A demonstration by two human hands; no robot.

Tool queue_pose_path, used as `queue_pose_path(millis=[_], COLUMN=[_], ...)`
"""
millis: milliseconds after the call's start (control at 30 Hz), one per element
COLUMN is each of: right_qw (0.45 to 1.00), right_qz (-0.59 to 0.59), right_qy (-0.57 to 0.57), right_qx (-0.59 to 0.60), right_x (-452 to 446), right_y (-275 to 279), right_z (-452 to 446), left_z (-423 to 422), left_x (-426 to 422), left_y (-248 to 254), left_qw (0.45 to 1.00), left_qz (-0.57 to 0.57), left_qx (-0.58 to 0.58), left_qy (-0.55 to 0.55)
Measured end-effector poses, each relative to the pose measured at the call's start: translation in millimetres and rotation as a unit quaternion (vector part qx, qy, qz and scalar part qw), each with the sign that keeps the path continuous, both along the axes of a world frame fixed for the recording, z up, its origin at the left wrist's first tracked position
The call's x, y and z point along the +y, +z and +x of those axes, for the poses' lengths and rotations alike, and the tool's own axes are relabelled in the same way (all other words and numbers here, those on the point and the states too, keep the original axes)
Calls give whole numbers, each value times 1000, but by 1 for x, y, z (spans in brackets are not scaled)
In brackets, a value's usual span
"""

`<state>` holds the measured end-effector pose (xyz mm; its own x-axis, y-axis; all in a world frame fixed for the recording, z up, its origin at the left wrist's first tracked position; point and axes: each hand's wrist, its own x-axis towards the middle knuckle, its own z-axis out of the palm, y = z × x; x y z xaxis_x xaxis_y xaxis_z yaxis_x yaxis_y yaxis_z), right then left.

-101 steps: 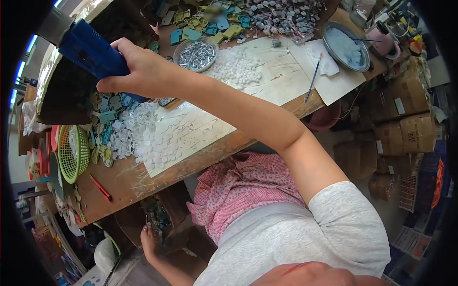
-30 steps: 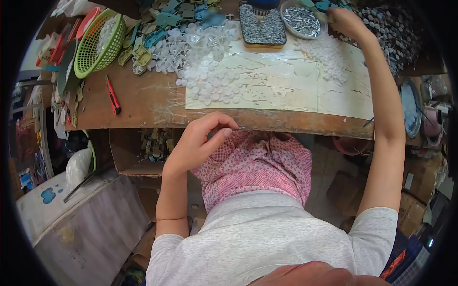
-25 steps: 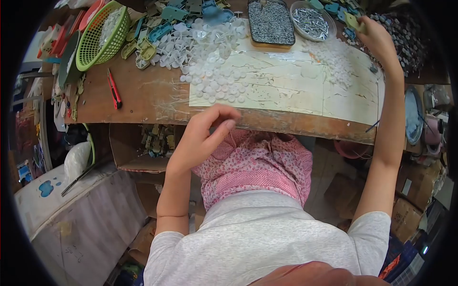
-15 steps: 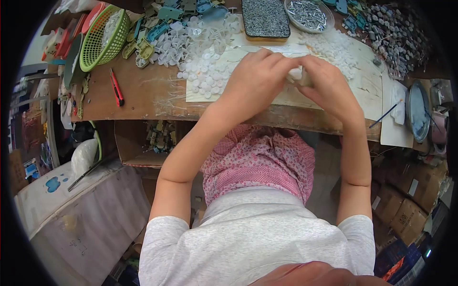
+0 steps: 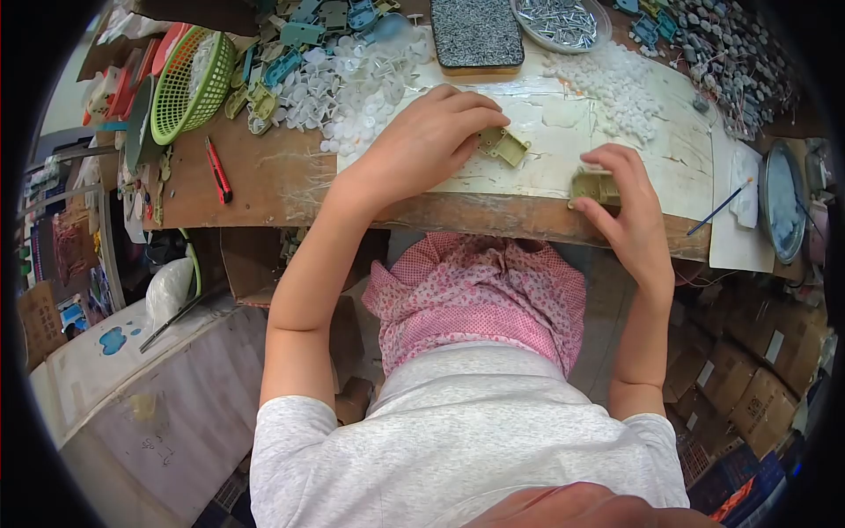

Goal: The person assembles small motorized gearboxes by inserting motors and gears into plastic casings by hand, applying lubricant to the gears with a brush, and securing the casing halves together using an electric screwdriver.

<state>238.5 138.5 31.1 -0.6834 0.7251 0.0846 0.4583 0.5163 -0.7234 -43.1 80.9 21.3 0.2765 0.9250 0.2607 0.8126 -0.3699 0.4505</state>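
Note:
My left hand [image 5: 427, 136] curls over the work board, its fingers closed on an olive-green plastic part [image 5: 507, 150] that sticks out past the fingertips. Nearer the table's front edge, my right hand [image 5: 635, 207] grips an olive-green plastic casing [image 5: 598, 187] between thumb and fingers, its hollow side partly showing. Beside my left hand is a spread of small white plastic pieces [image 5: 348, 128]. Small white bits [image 5: 625, 97] lie beyond my right hand.
A speckled black pad [image 5: 477, 33] and a tub of metal pins [image 5: 561, 25] stand at the back. To the left are a green basket [image 5: 189, 92] and a red cutter [image 5: 218, 172]. On the right are a thin brush [image 5: 720, 207] and a round dish [image 5: 779, 202].
My hands were together over the board and have moved apart, the left one leftward, the right one rightward and closer to the front edge. Olive-green parts now show at both hands.

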Motion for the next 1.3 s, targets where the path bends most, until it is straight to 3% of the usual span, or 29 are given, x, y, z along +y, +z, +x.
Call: queue_pose_path(millis=[100,200,333,433,533,633,800,833,933,967,1033,1100,1200,1233,1300], right_qw=[997,992,989,992,988,986,994,994,958,947,940,932,934,939,942], right_qz=[28,101,97,93,110,119,105,105,283,305,302,292,291,313,327], right_qy=[21,9,23,25,111,118,24,-10,-6,-23,-12,-2,-55,-45,-36], right_qx=[-67,-73,-110,-79,-3,-8,-2,-2,-51,-98,-157,-214,-199,-134,-69], right_x=[-6,-11,-2,-9,-12,-9,37,55,118,132,157,167,173,174,168], right_y=[9,17,8,10,1,-3,22,24,15,11,1,-9,-20,-24,-26], right_z=[7,11,16,-11,-48,-58,-52,-56,-79,-88,-101,-105,-103,-98,-91], left_z=[-1,3,-1,3,7,4,4,6,24,38,46,34,30,27,17], left_x=[1,-2,-3,5,15,15,29,46,109,116,139,176,186,187,185], left_y=[0,-2,-3,-7,-8,-7,8,8,3,16,21,13,9,2,-14], left_qw=[999,999,999,999,999,998,996,998,980,954,913,969,970,970,973], left_qz=[-40,12,-9,-1,4,-4,-23,34,138,167,195,22,-1,-4,132], left_qx=[-13,-33,-35,-42,-49,-53,-82,-51,99,207,314,219,220,224,178], left_qy=[-13,20,-14,5,23,21,30,27,101,137,174,116,100,96,71])
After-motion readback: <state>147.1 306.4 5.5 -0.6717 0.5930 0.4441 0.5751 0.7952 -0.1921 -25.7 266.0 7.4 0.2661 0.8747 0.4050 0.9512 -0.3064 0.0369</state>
